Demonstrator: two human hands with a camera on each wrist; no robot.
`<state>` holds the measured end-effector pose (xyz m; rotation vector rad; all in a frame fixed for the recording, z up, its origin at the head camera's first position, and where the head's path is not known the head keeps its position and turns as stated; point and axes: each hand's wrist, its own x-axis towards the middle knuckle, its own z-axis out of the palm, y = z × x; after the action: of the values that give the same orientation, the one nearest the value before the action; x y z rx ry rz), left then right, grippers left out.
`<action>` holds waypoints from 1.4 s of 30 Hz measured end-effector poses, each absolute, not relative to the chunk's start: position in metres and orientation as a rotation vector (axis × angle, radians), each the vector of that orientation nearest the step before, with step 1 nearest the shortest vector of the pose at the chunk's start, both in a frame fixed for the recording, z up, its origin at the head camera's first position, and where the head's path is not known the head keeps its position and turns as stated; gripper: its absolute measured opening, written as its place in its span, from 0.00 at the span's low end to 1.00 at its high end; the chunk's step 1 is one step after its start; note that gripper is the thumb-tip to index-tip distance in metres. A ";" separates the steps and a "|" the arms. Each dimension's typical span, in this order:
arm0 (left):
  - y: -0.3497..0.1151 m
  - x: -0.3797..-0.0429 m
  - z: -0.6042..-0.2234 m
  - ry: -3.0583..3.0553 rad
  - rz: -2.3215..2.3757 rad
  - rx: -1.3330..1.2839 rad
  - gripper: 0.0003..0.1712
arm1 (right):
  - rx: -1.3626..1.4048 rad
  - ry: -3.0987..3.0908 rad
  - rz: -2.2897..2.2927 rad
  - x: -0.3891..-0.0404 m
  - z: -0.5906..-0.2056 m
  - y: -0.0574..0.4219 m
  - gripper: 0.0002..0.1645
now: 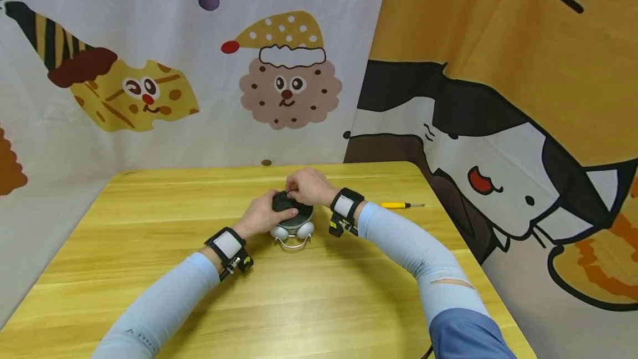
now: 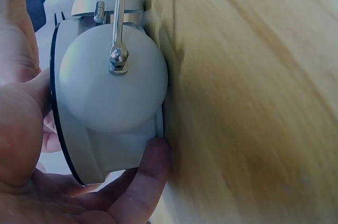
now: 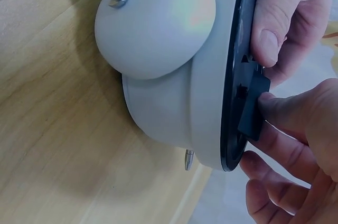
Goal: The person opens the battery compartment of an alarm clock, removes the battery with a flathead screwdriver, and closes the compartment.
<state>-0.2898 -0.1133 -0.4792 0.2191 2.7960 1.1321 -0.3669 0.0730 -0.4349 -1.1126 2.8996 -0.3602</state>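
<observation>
A white twin-bell alarm clock lies face down on the table, its black back turned up and its bells and wire handle toward me. My left hand grips it from the left side, thumb across the back; in the left wrist view its fingers curl under the white casing. Over the far part of the back is my right hand. The right wrist view shows its thumb and finger pinching a small black cover, which stands tilted up from the back. The clock's dial is hidden against the table.
A screwdriver with a yellow handle lies on the wooden table to the right of the clock. Beyond the table's far edge hangs a cloth backdrop with cartoon prints, continuing along the right side.
</observation>
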 end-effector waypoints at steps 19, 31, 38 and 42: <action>-0.113 -0.290 -0.478 2.778 1.151 0.222 0.45 | -1.088 2.904 -0.434 -0.364 -0.426 0.078 0.06; -0.113 -0.290 -0.479 2.790 1.153 0.207 0.44 | -1.056 2.927 -0.490 -0.368 -0.424 0.086 0.06; -0.113 -0.290 -0.480 2.791 1.158 0.201 0.44 | -1.032 2.929 -0.496 -0.370 -0.423 0.089 0.06; -0.113 -0.290 -0.479 2.786 1.165 0.200 0.45 | -1.022 2.932 -0.535 -0.371 -0.424 0.091 0.05</action>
<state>-0.2897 -0.1129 -0.4789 0.1997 2.7864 1.1647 -0.3710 0.0909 -0.4240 -1.0225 2.9317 -0.5352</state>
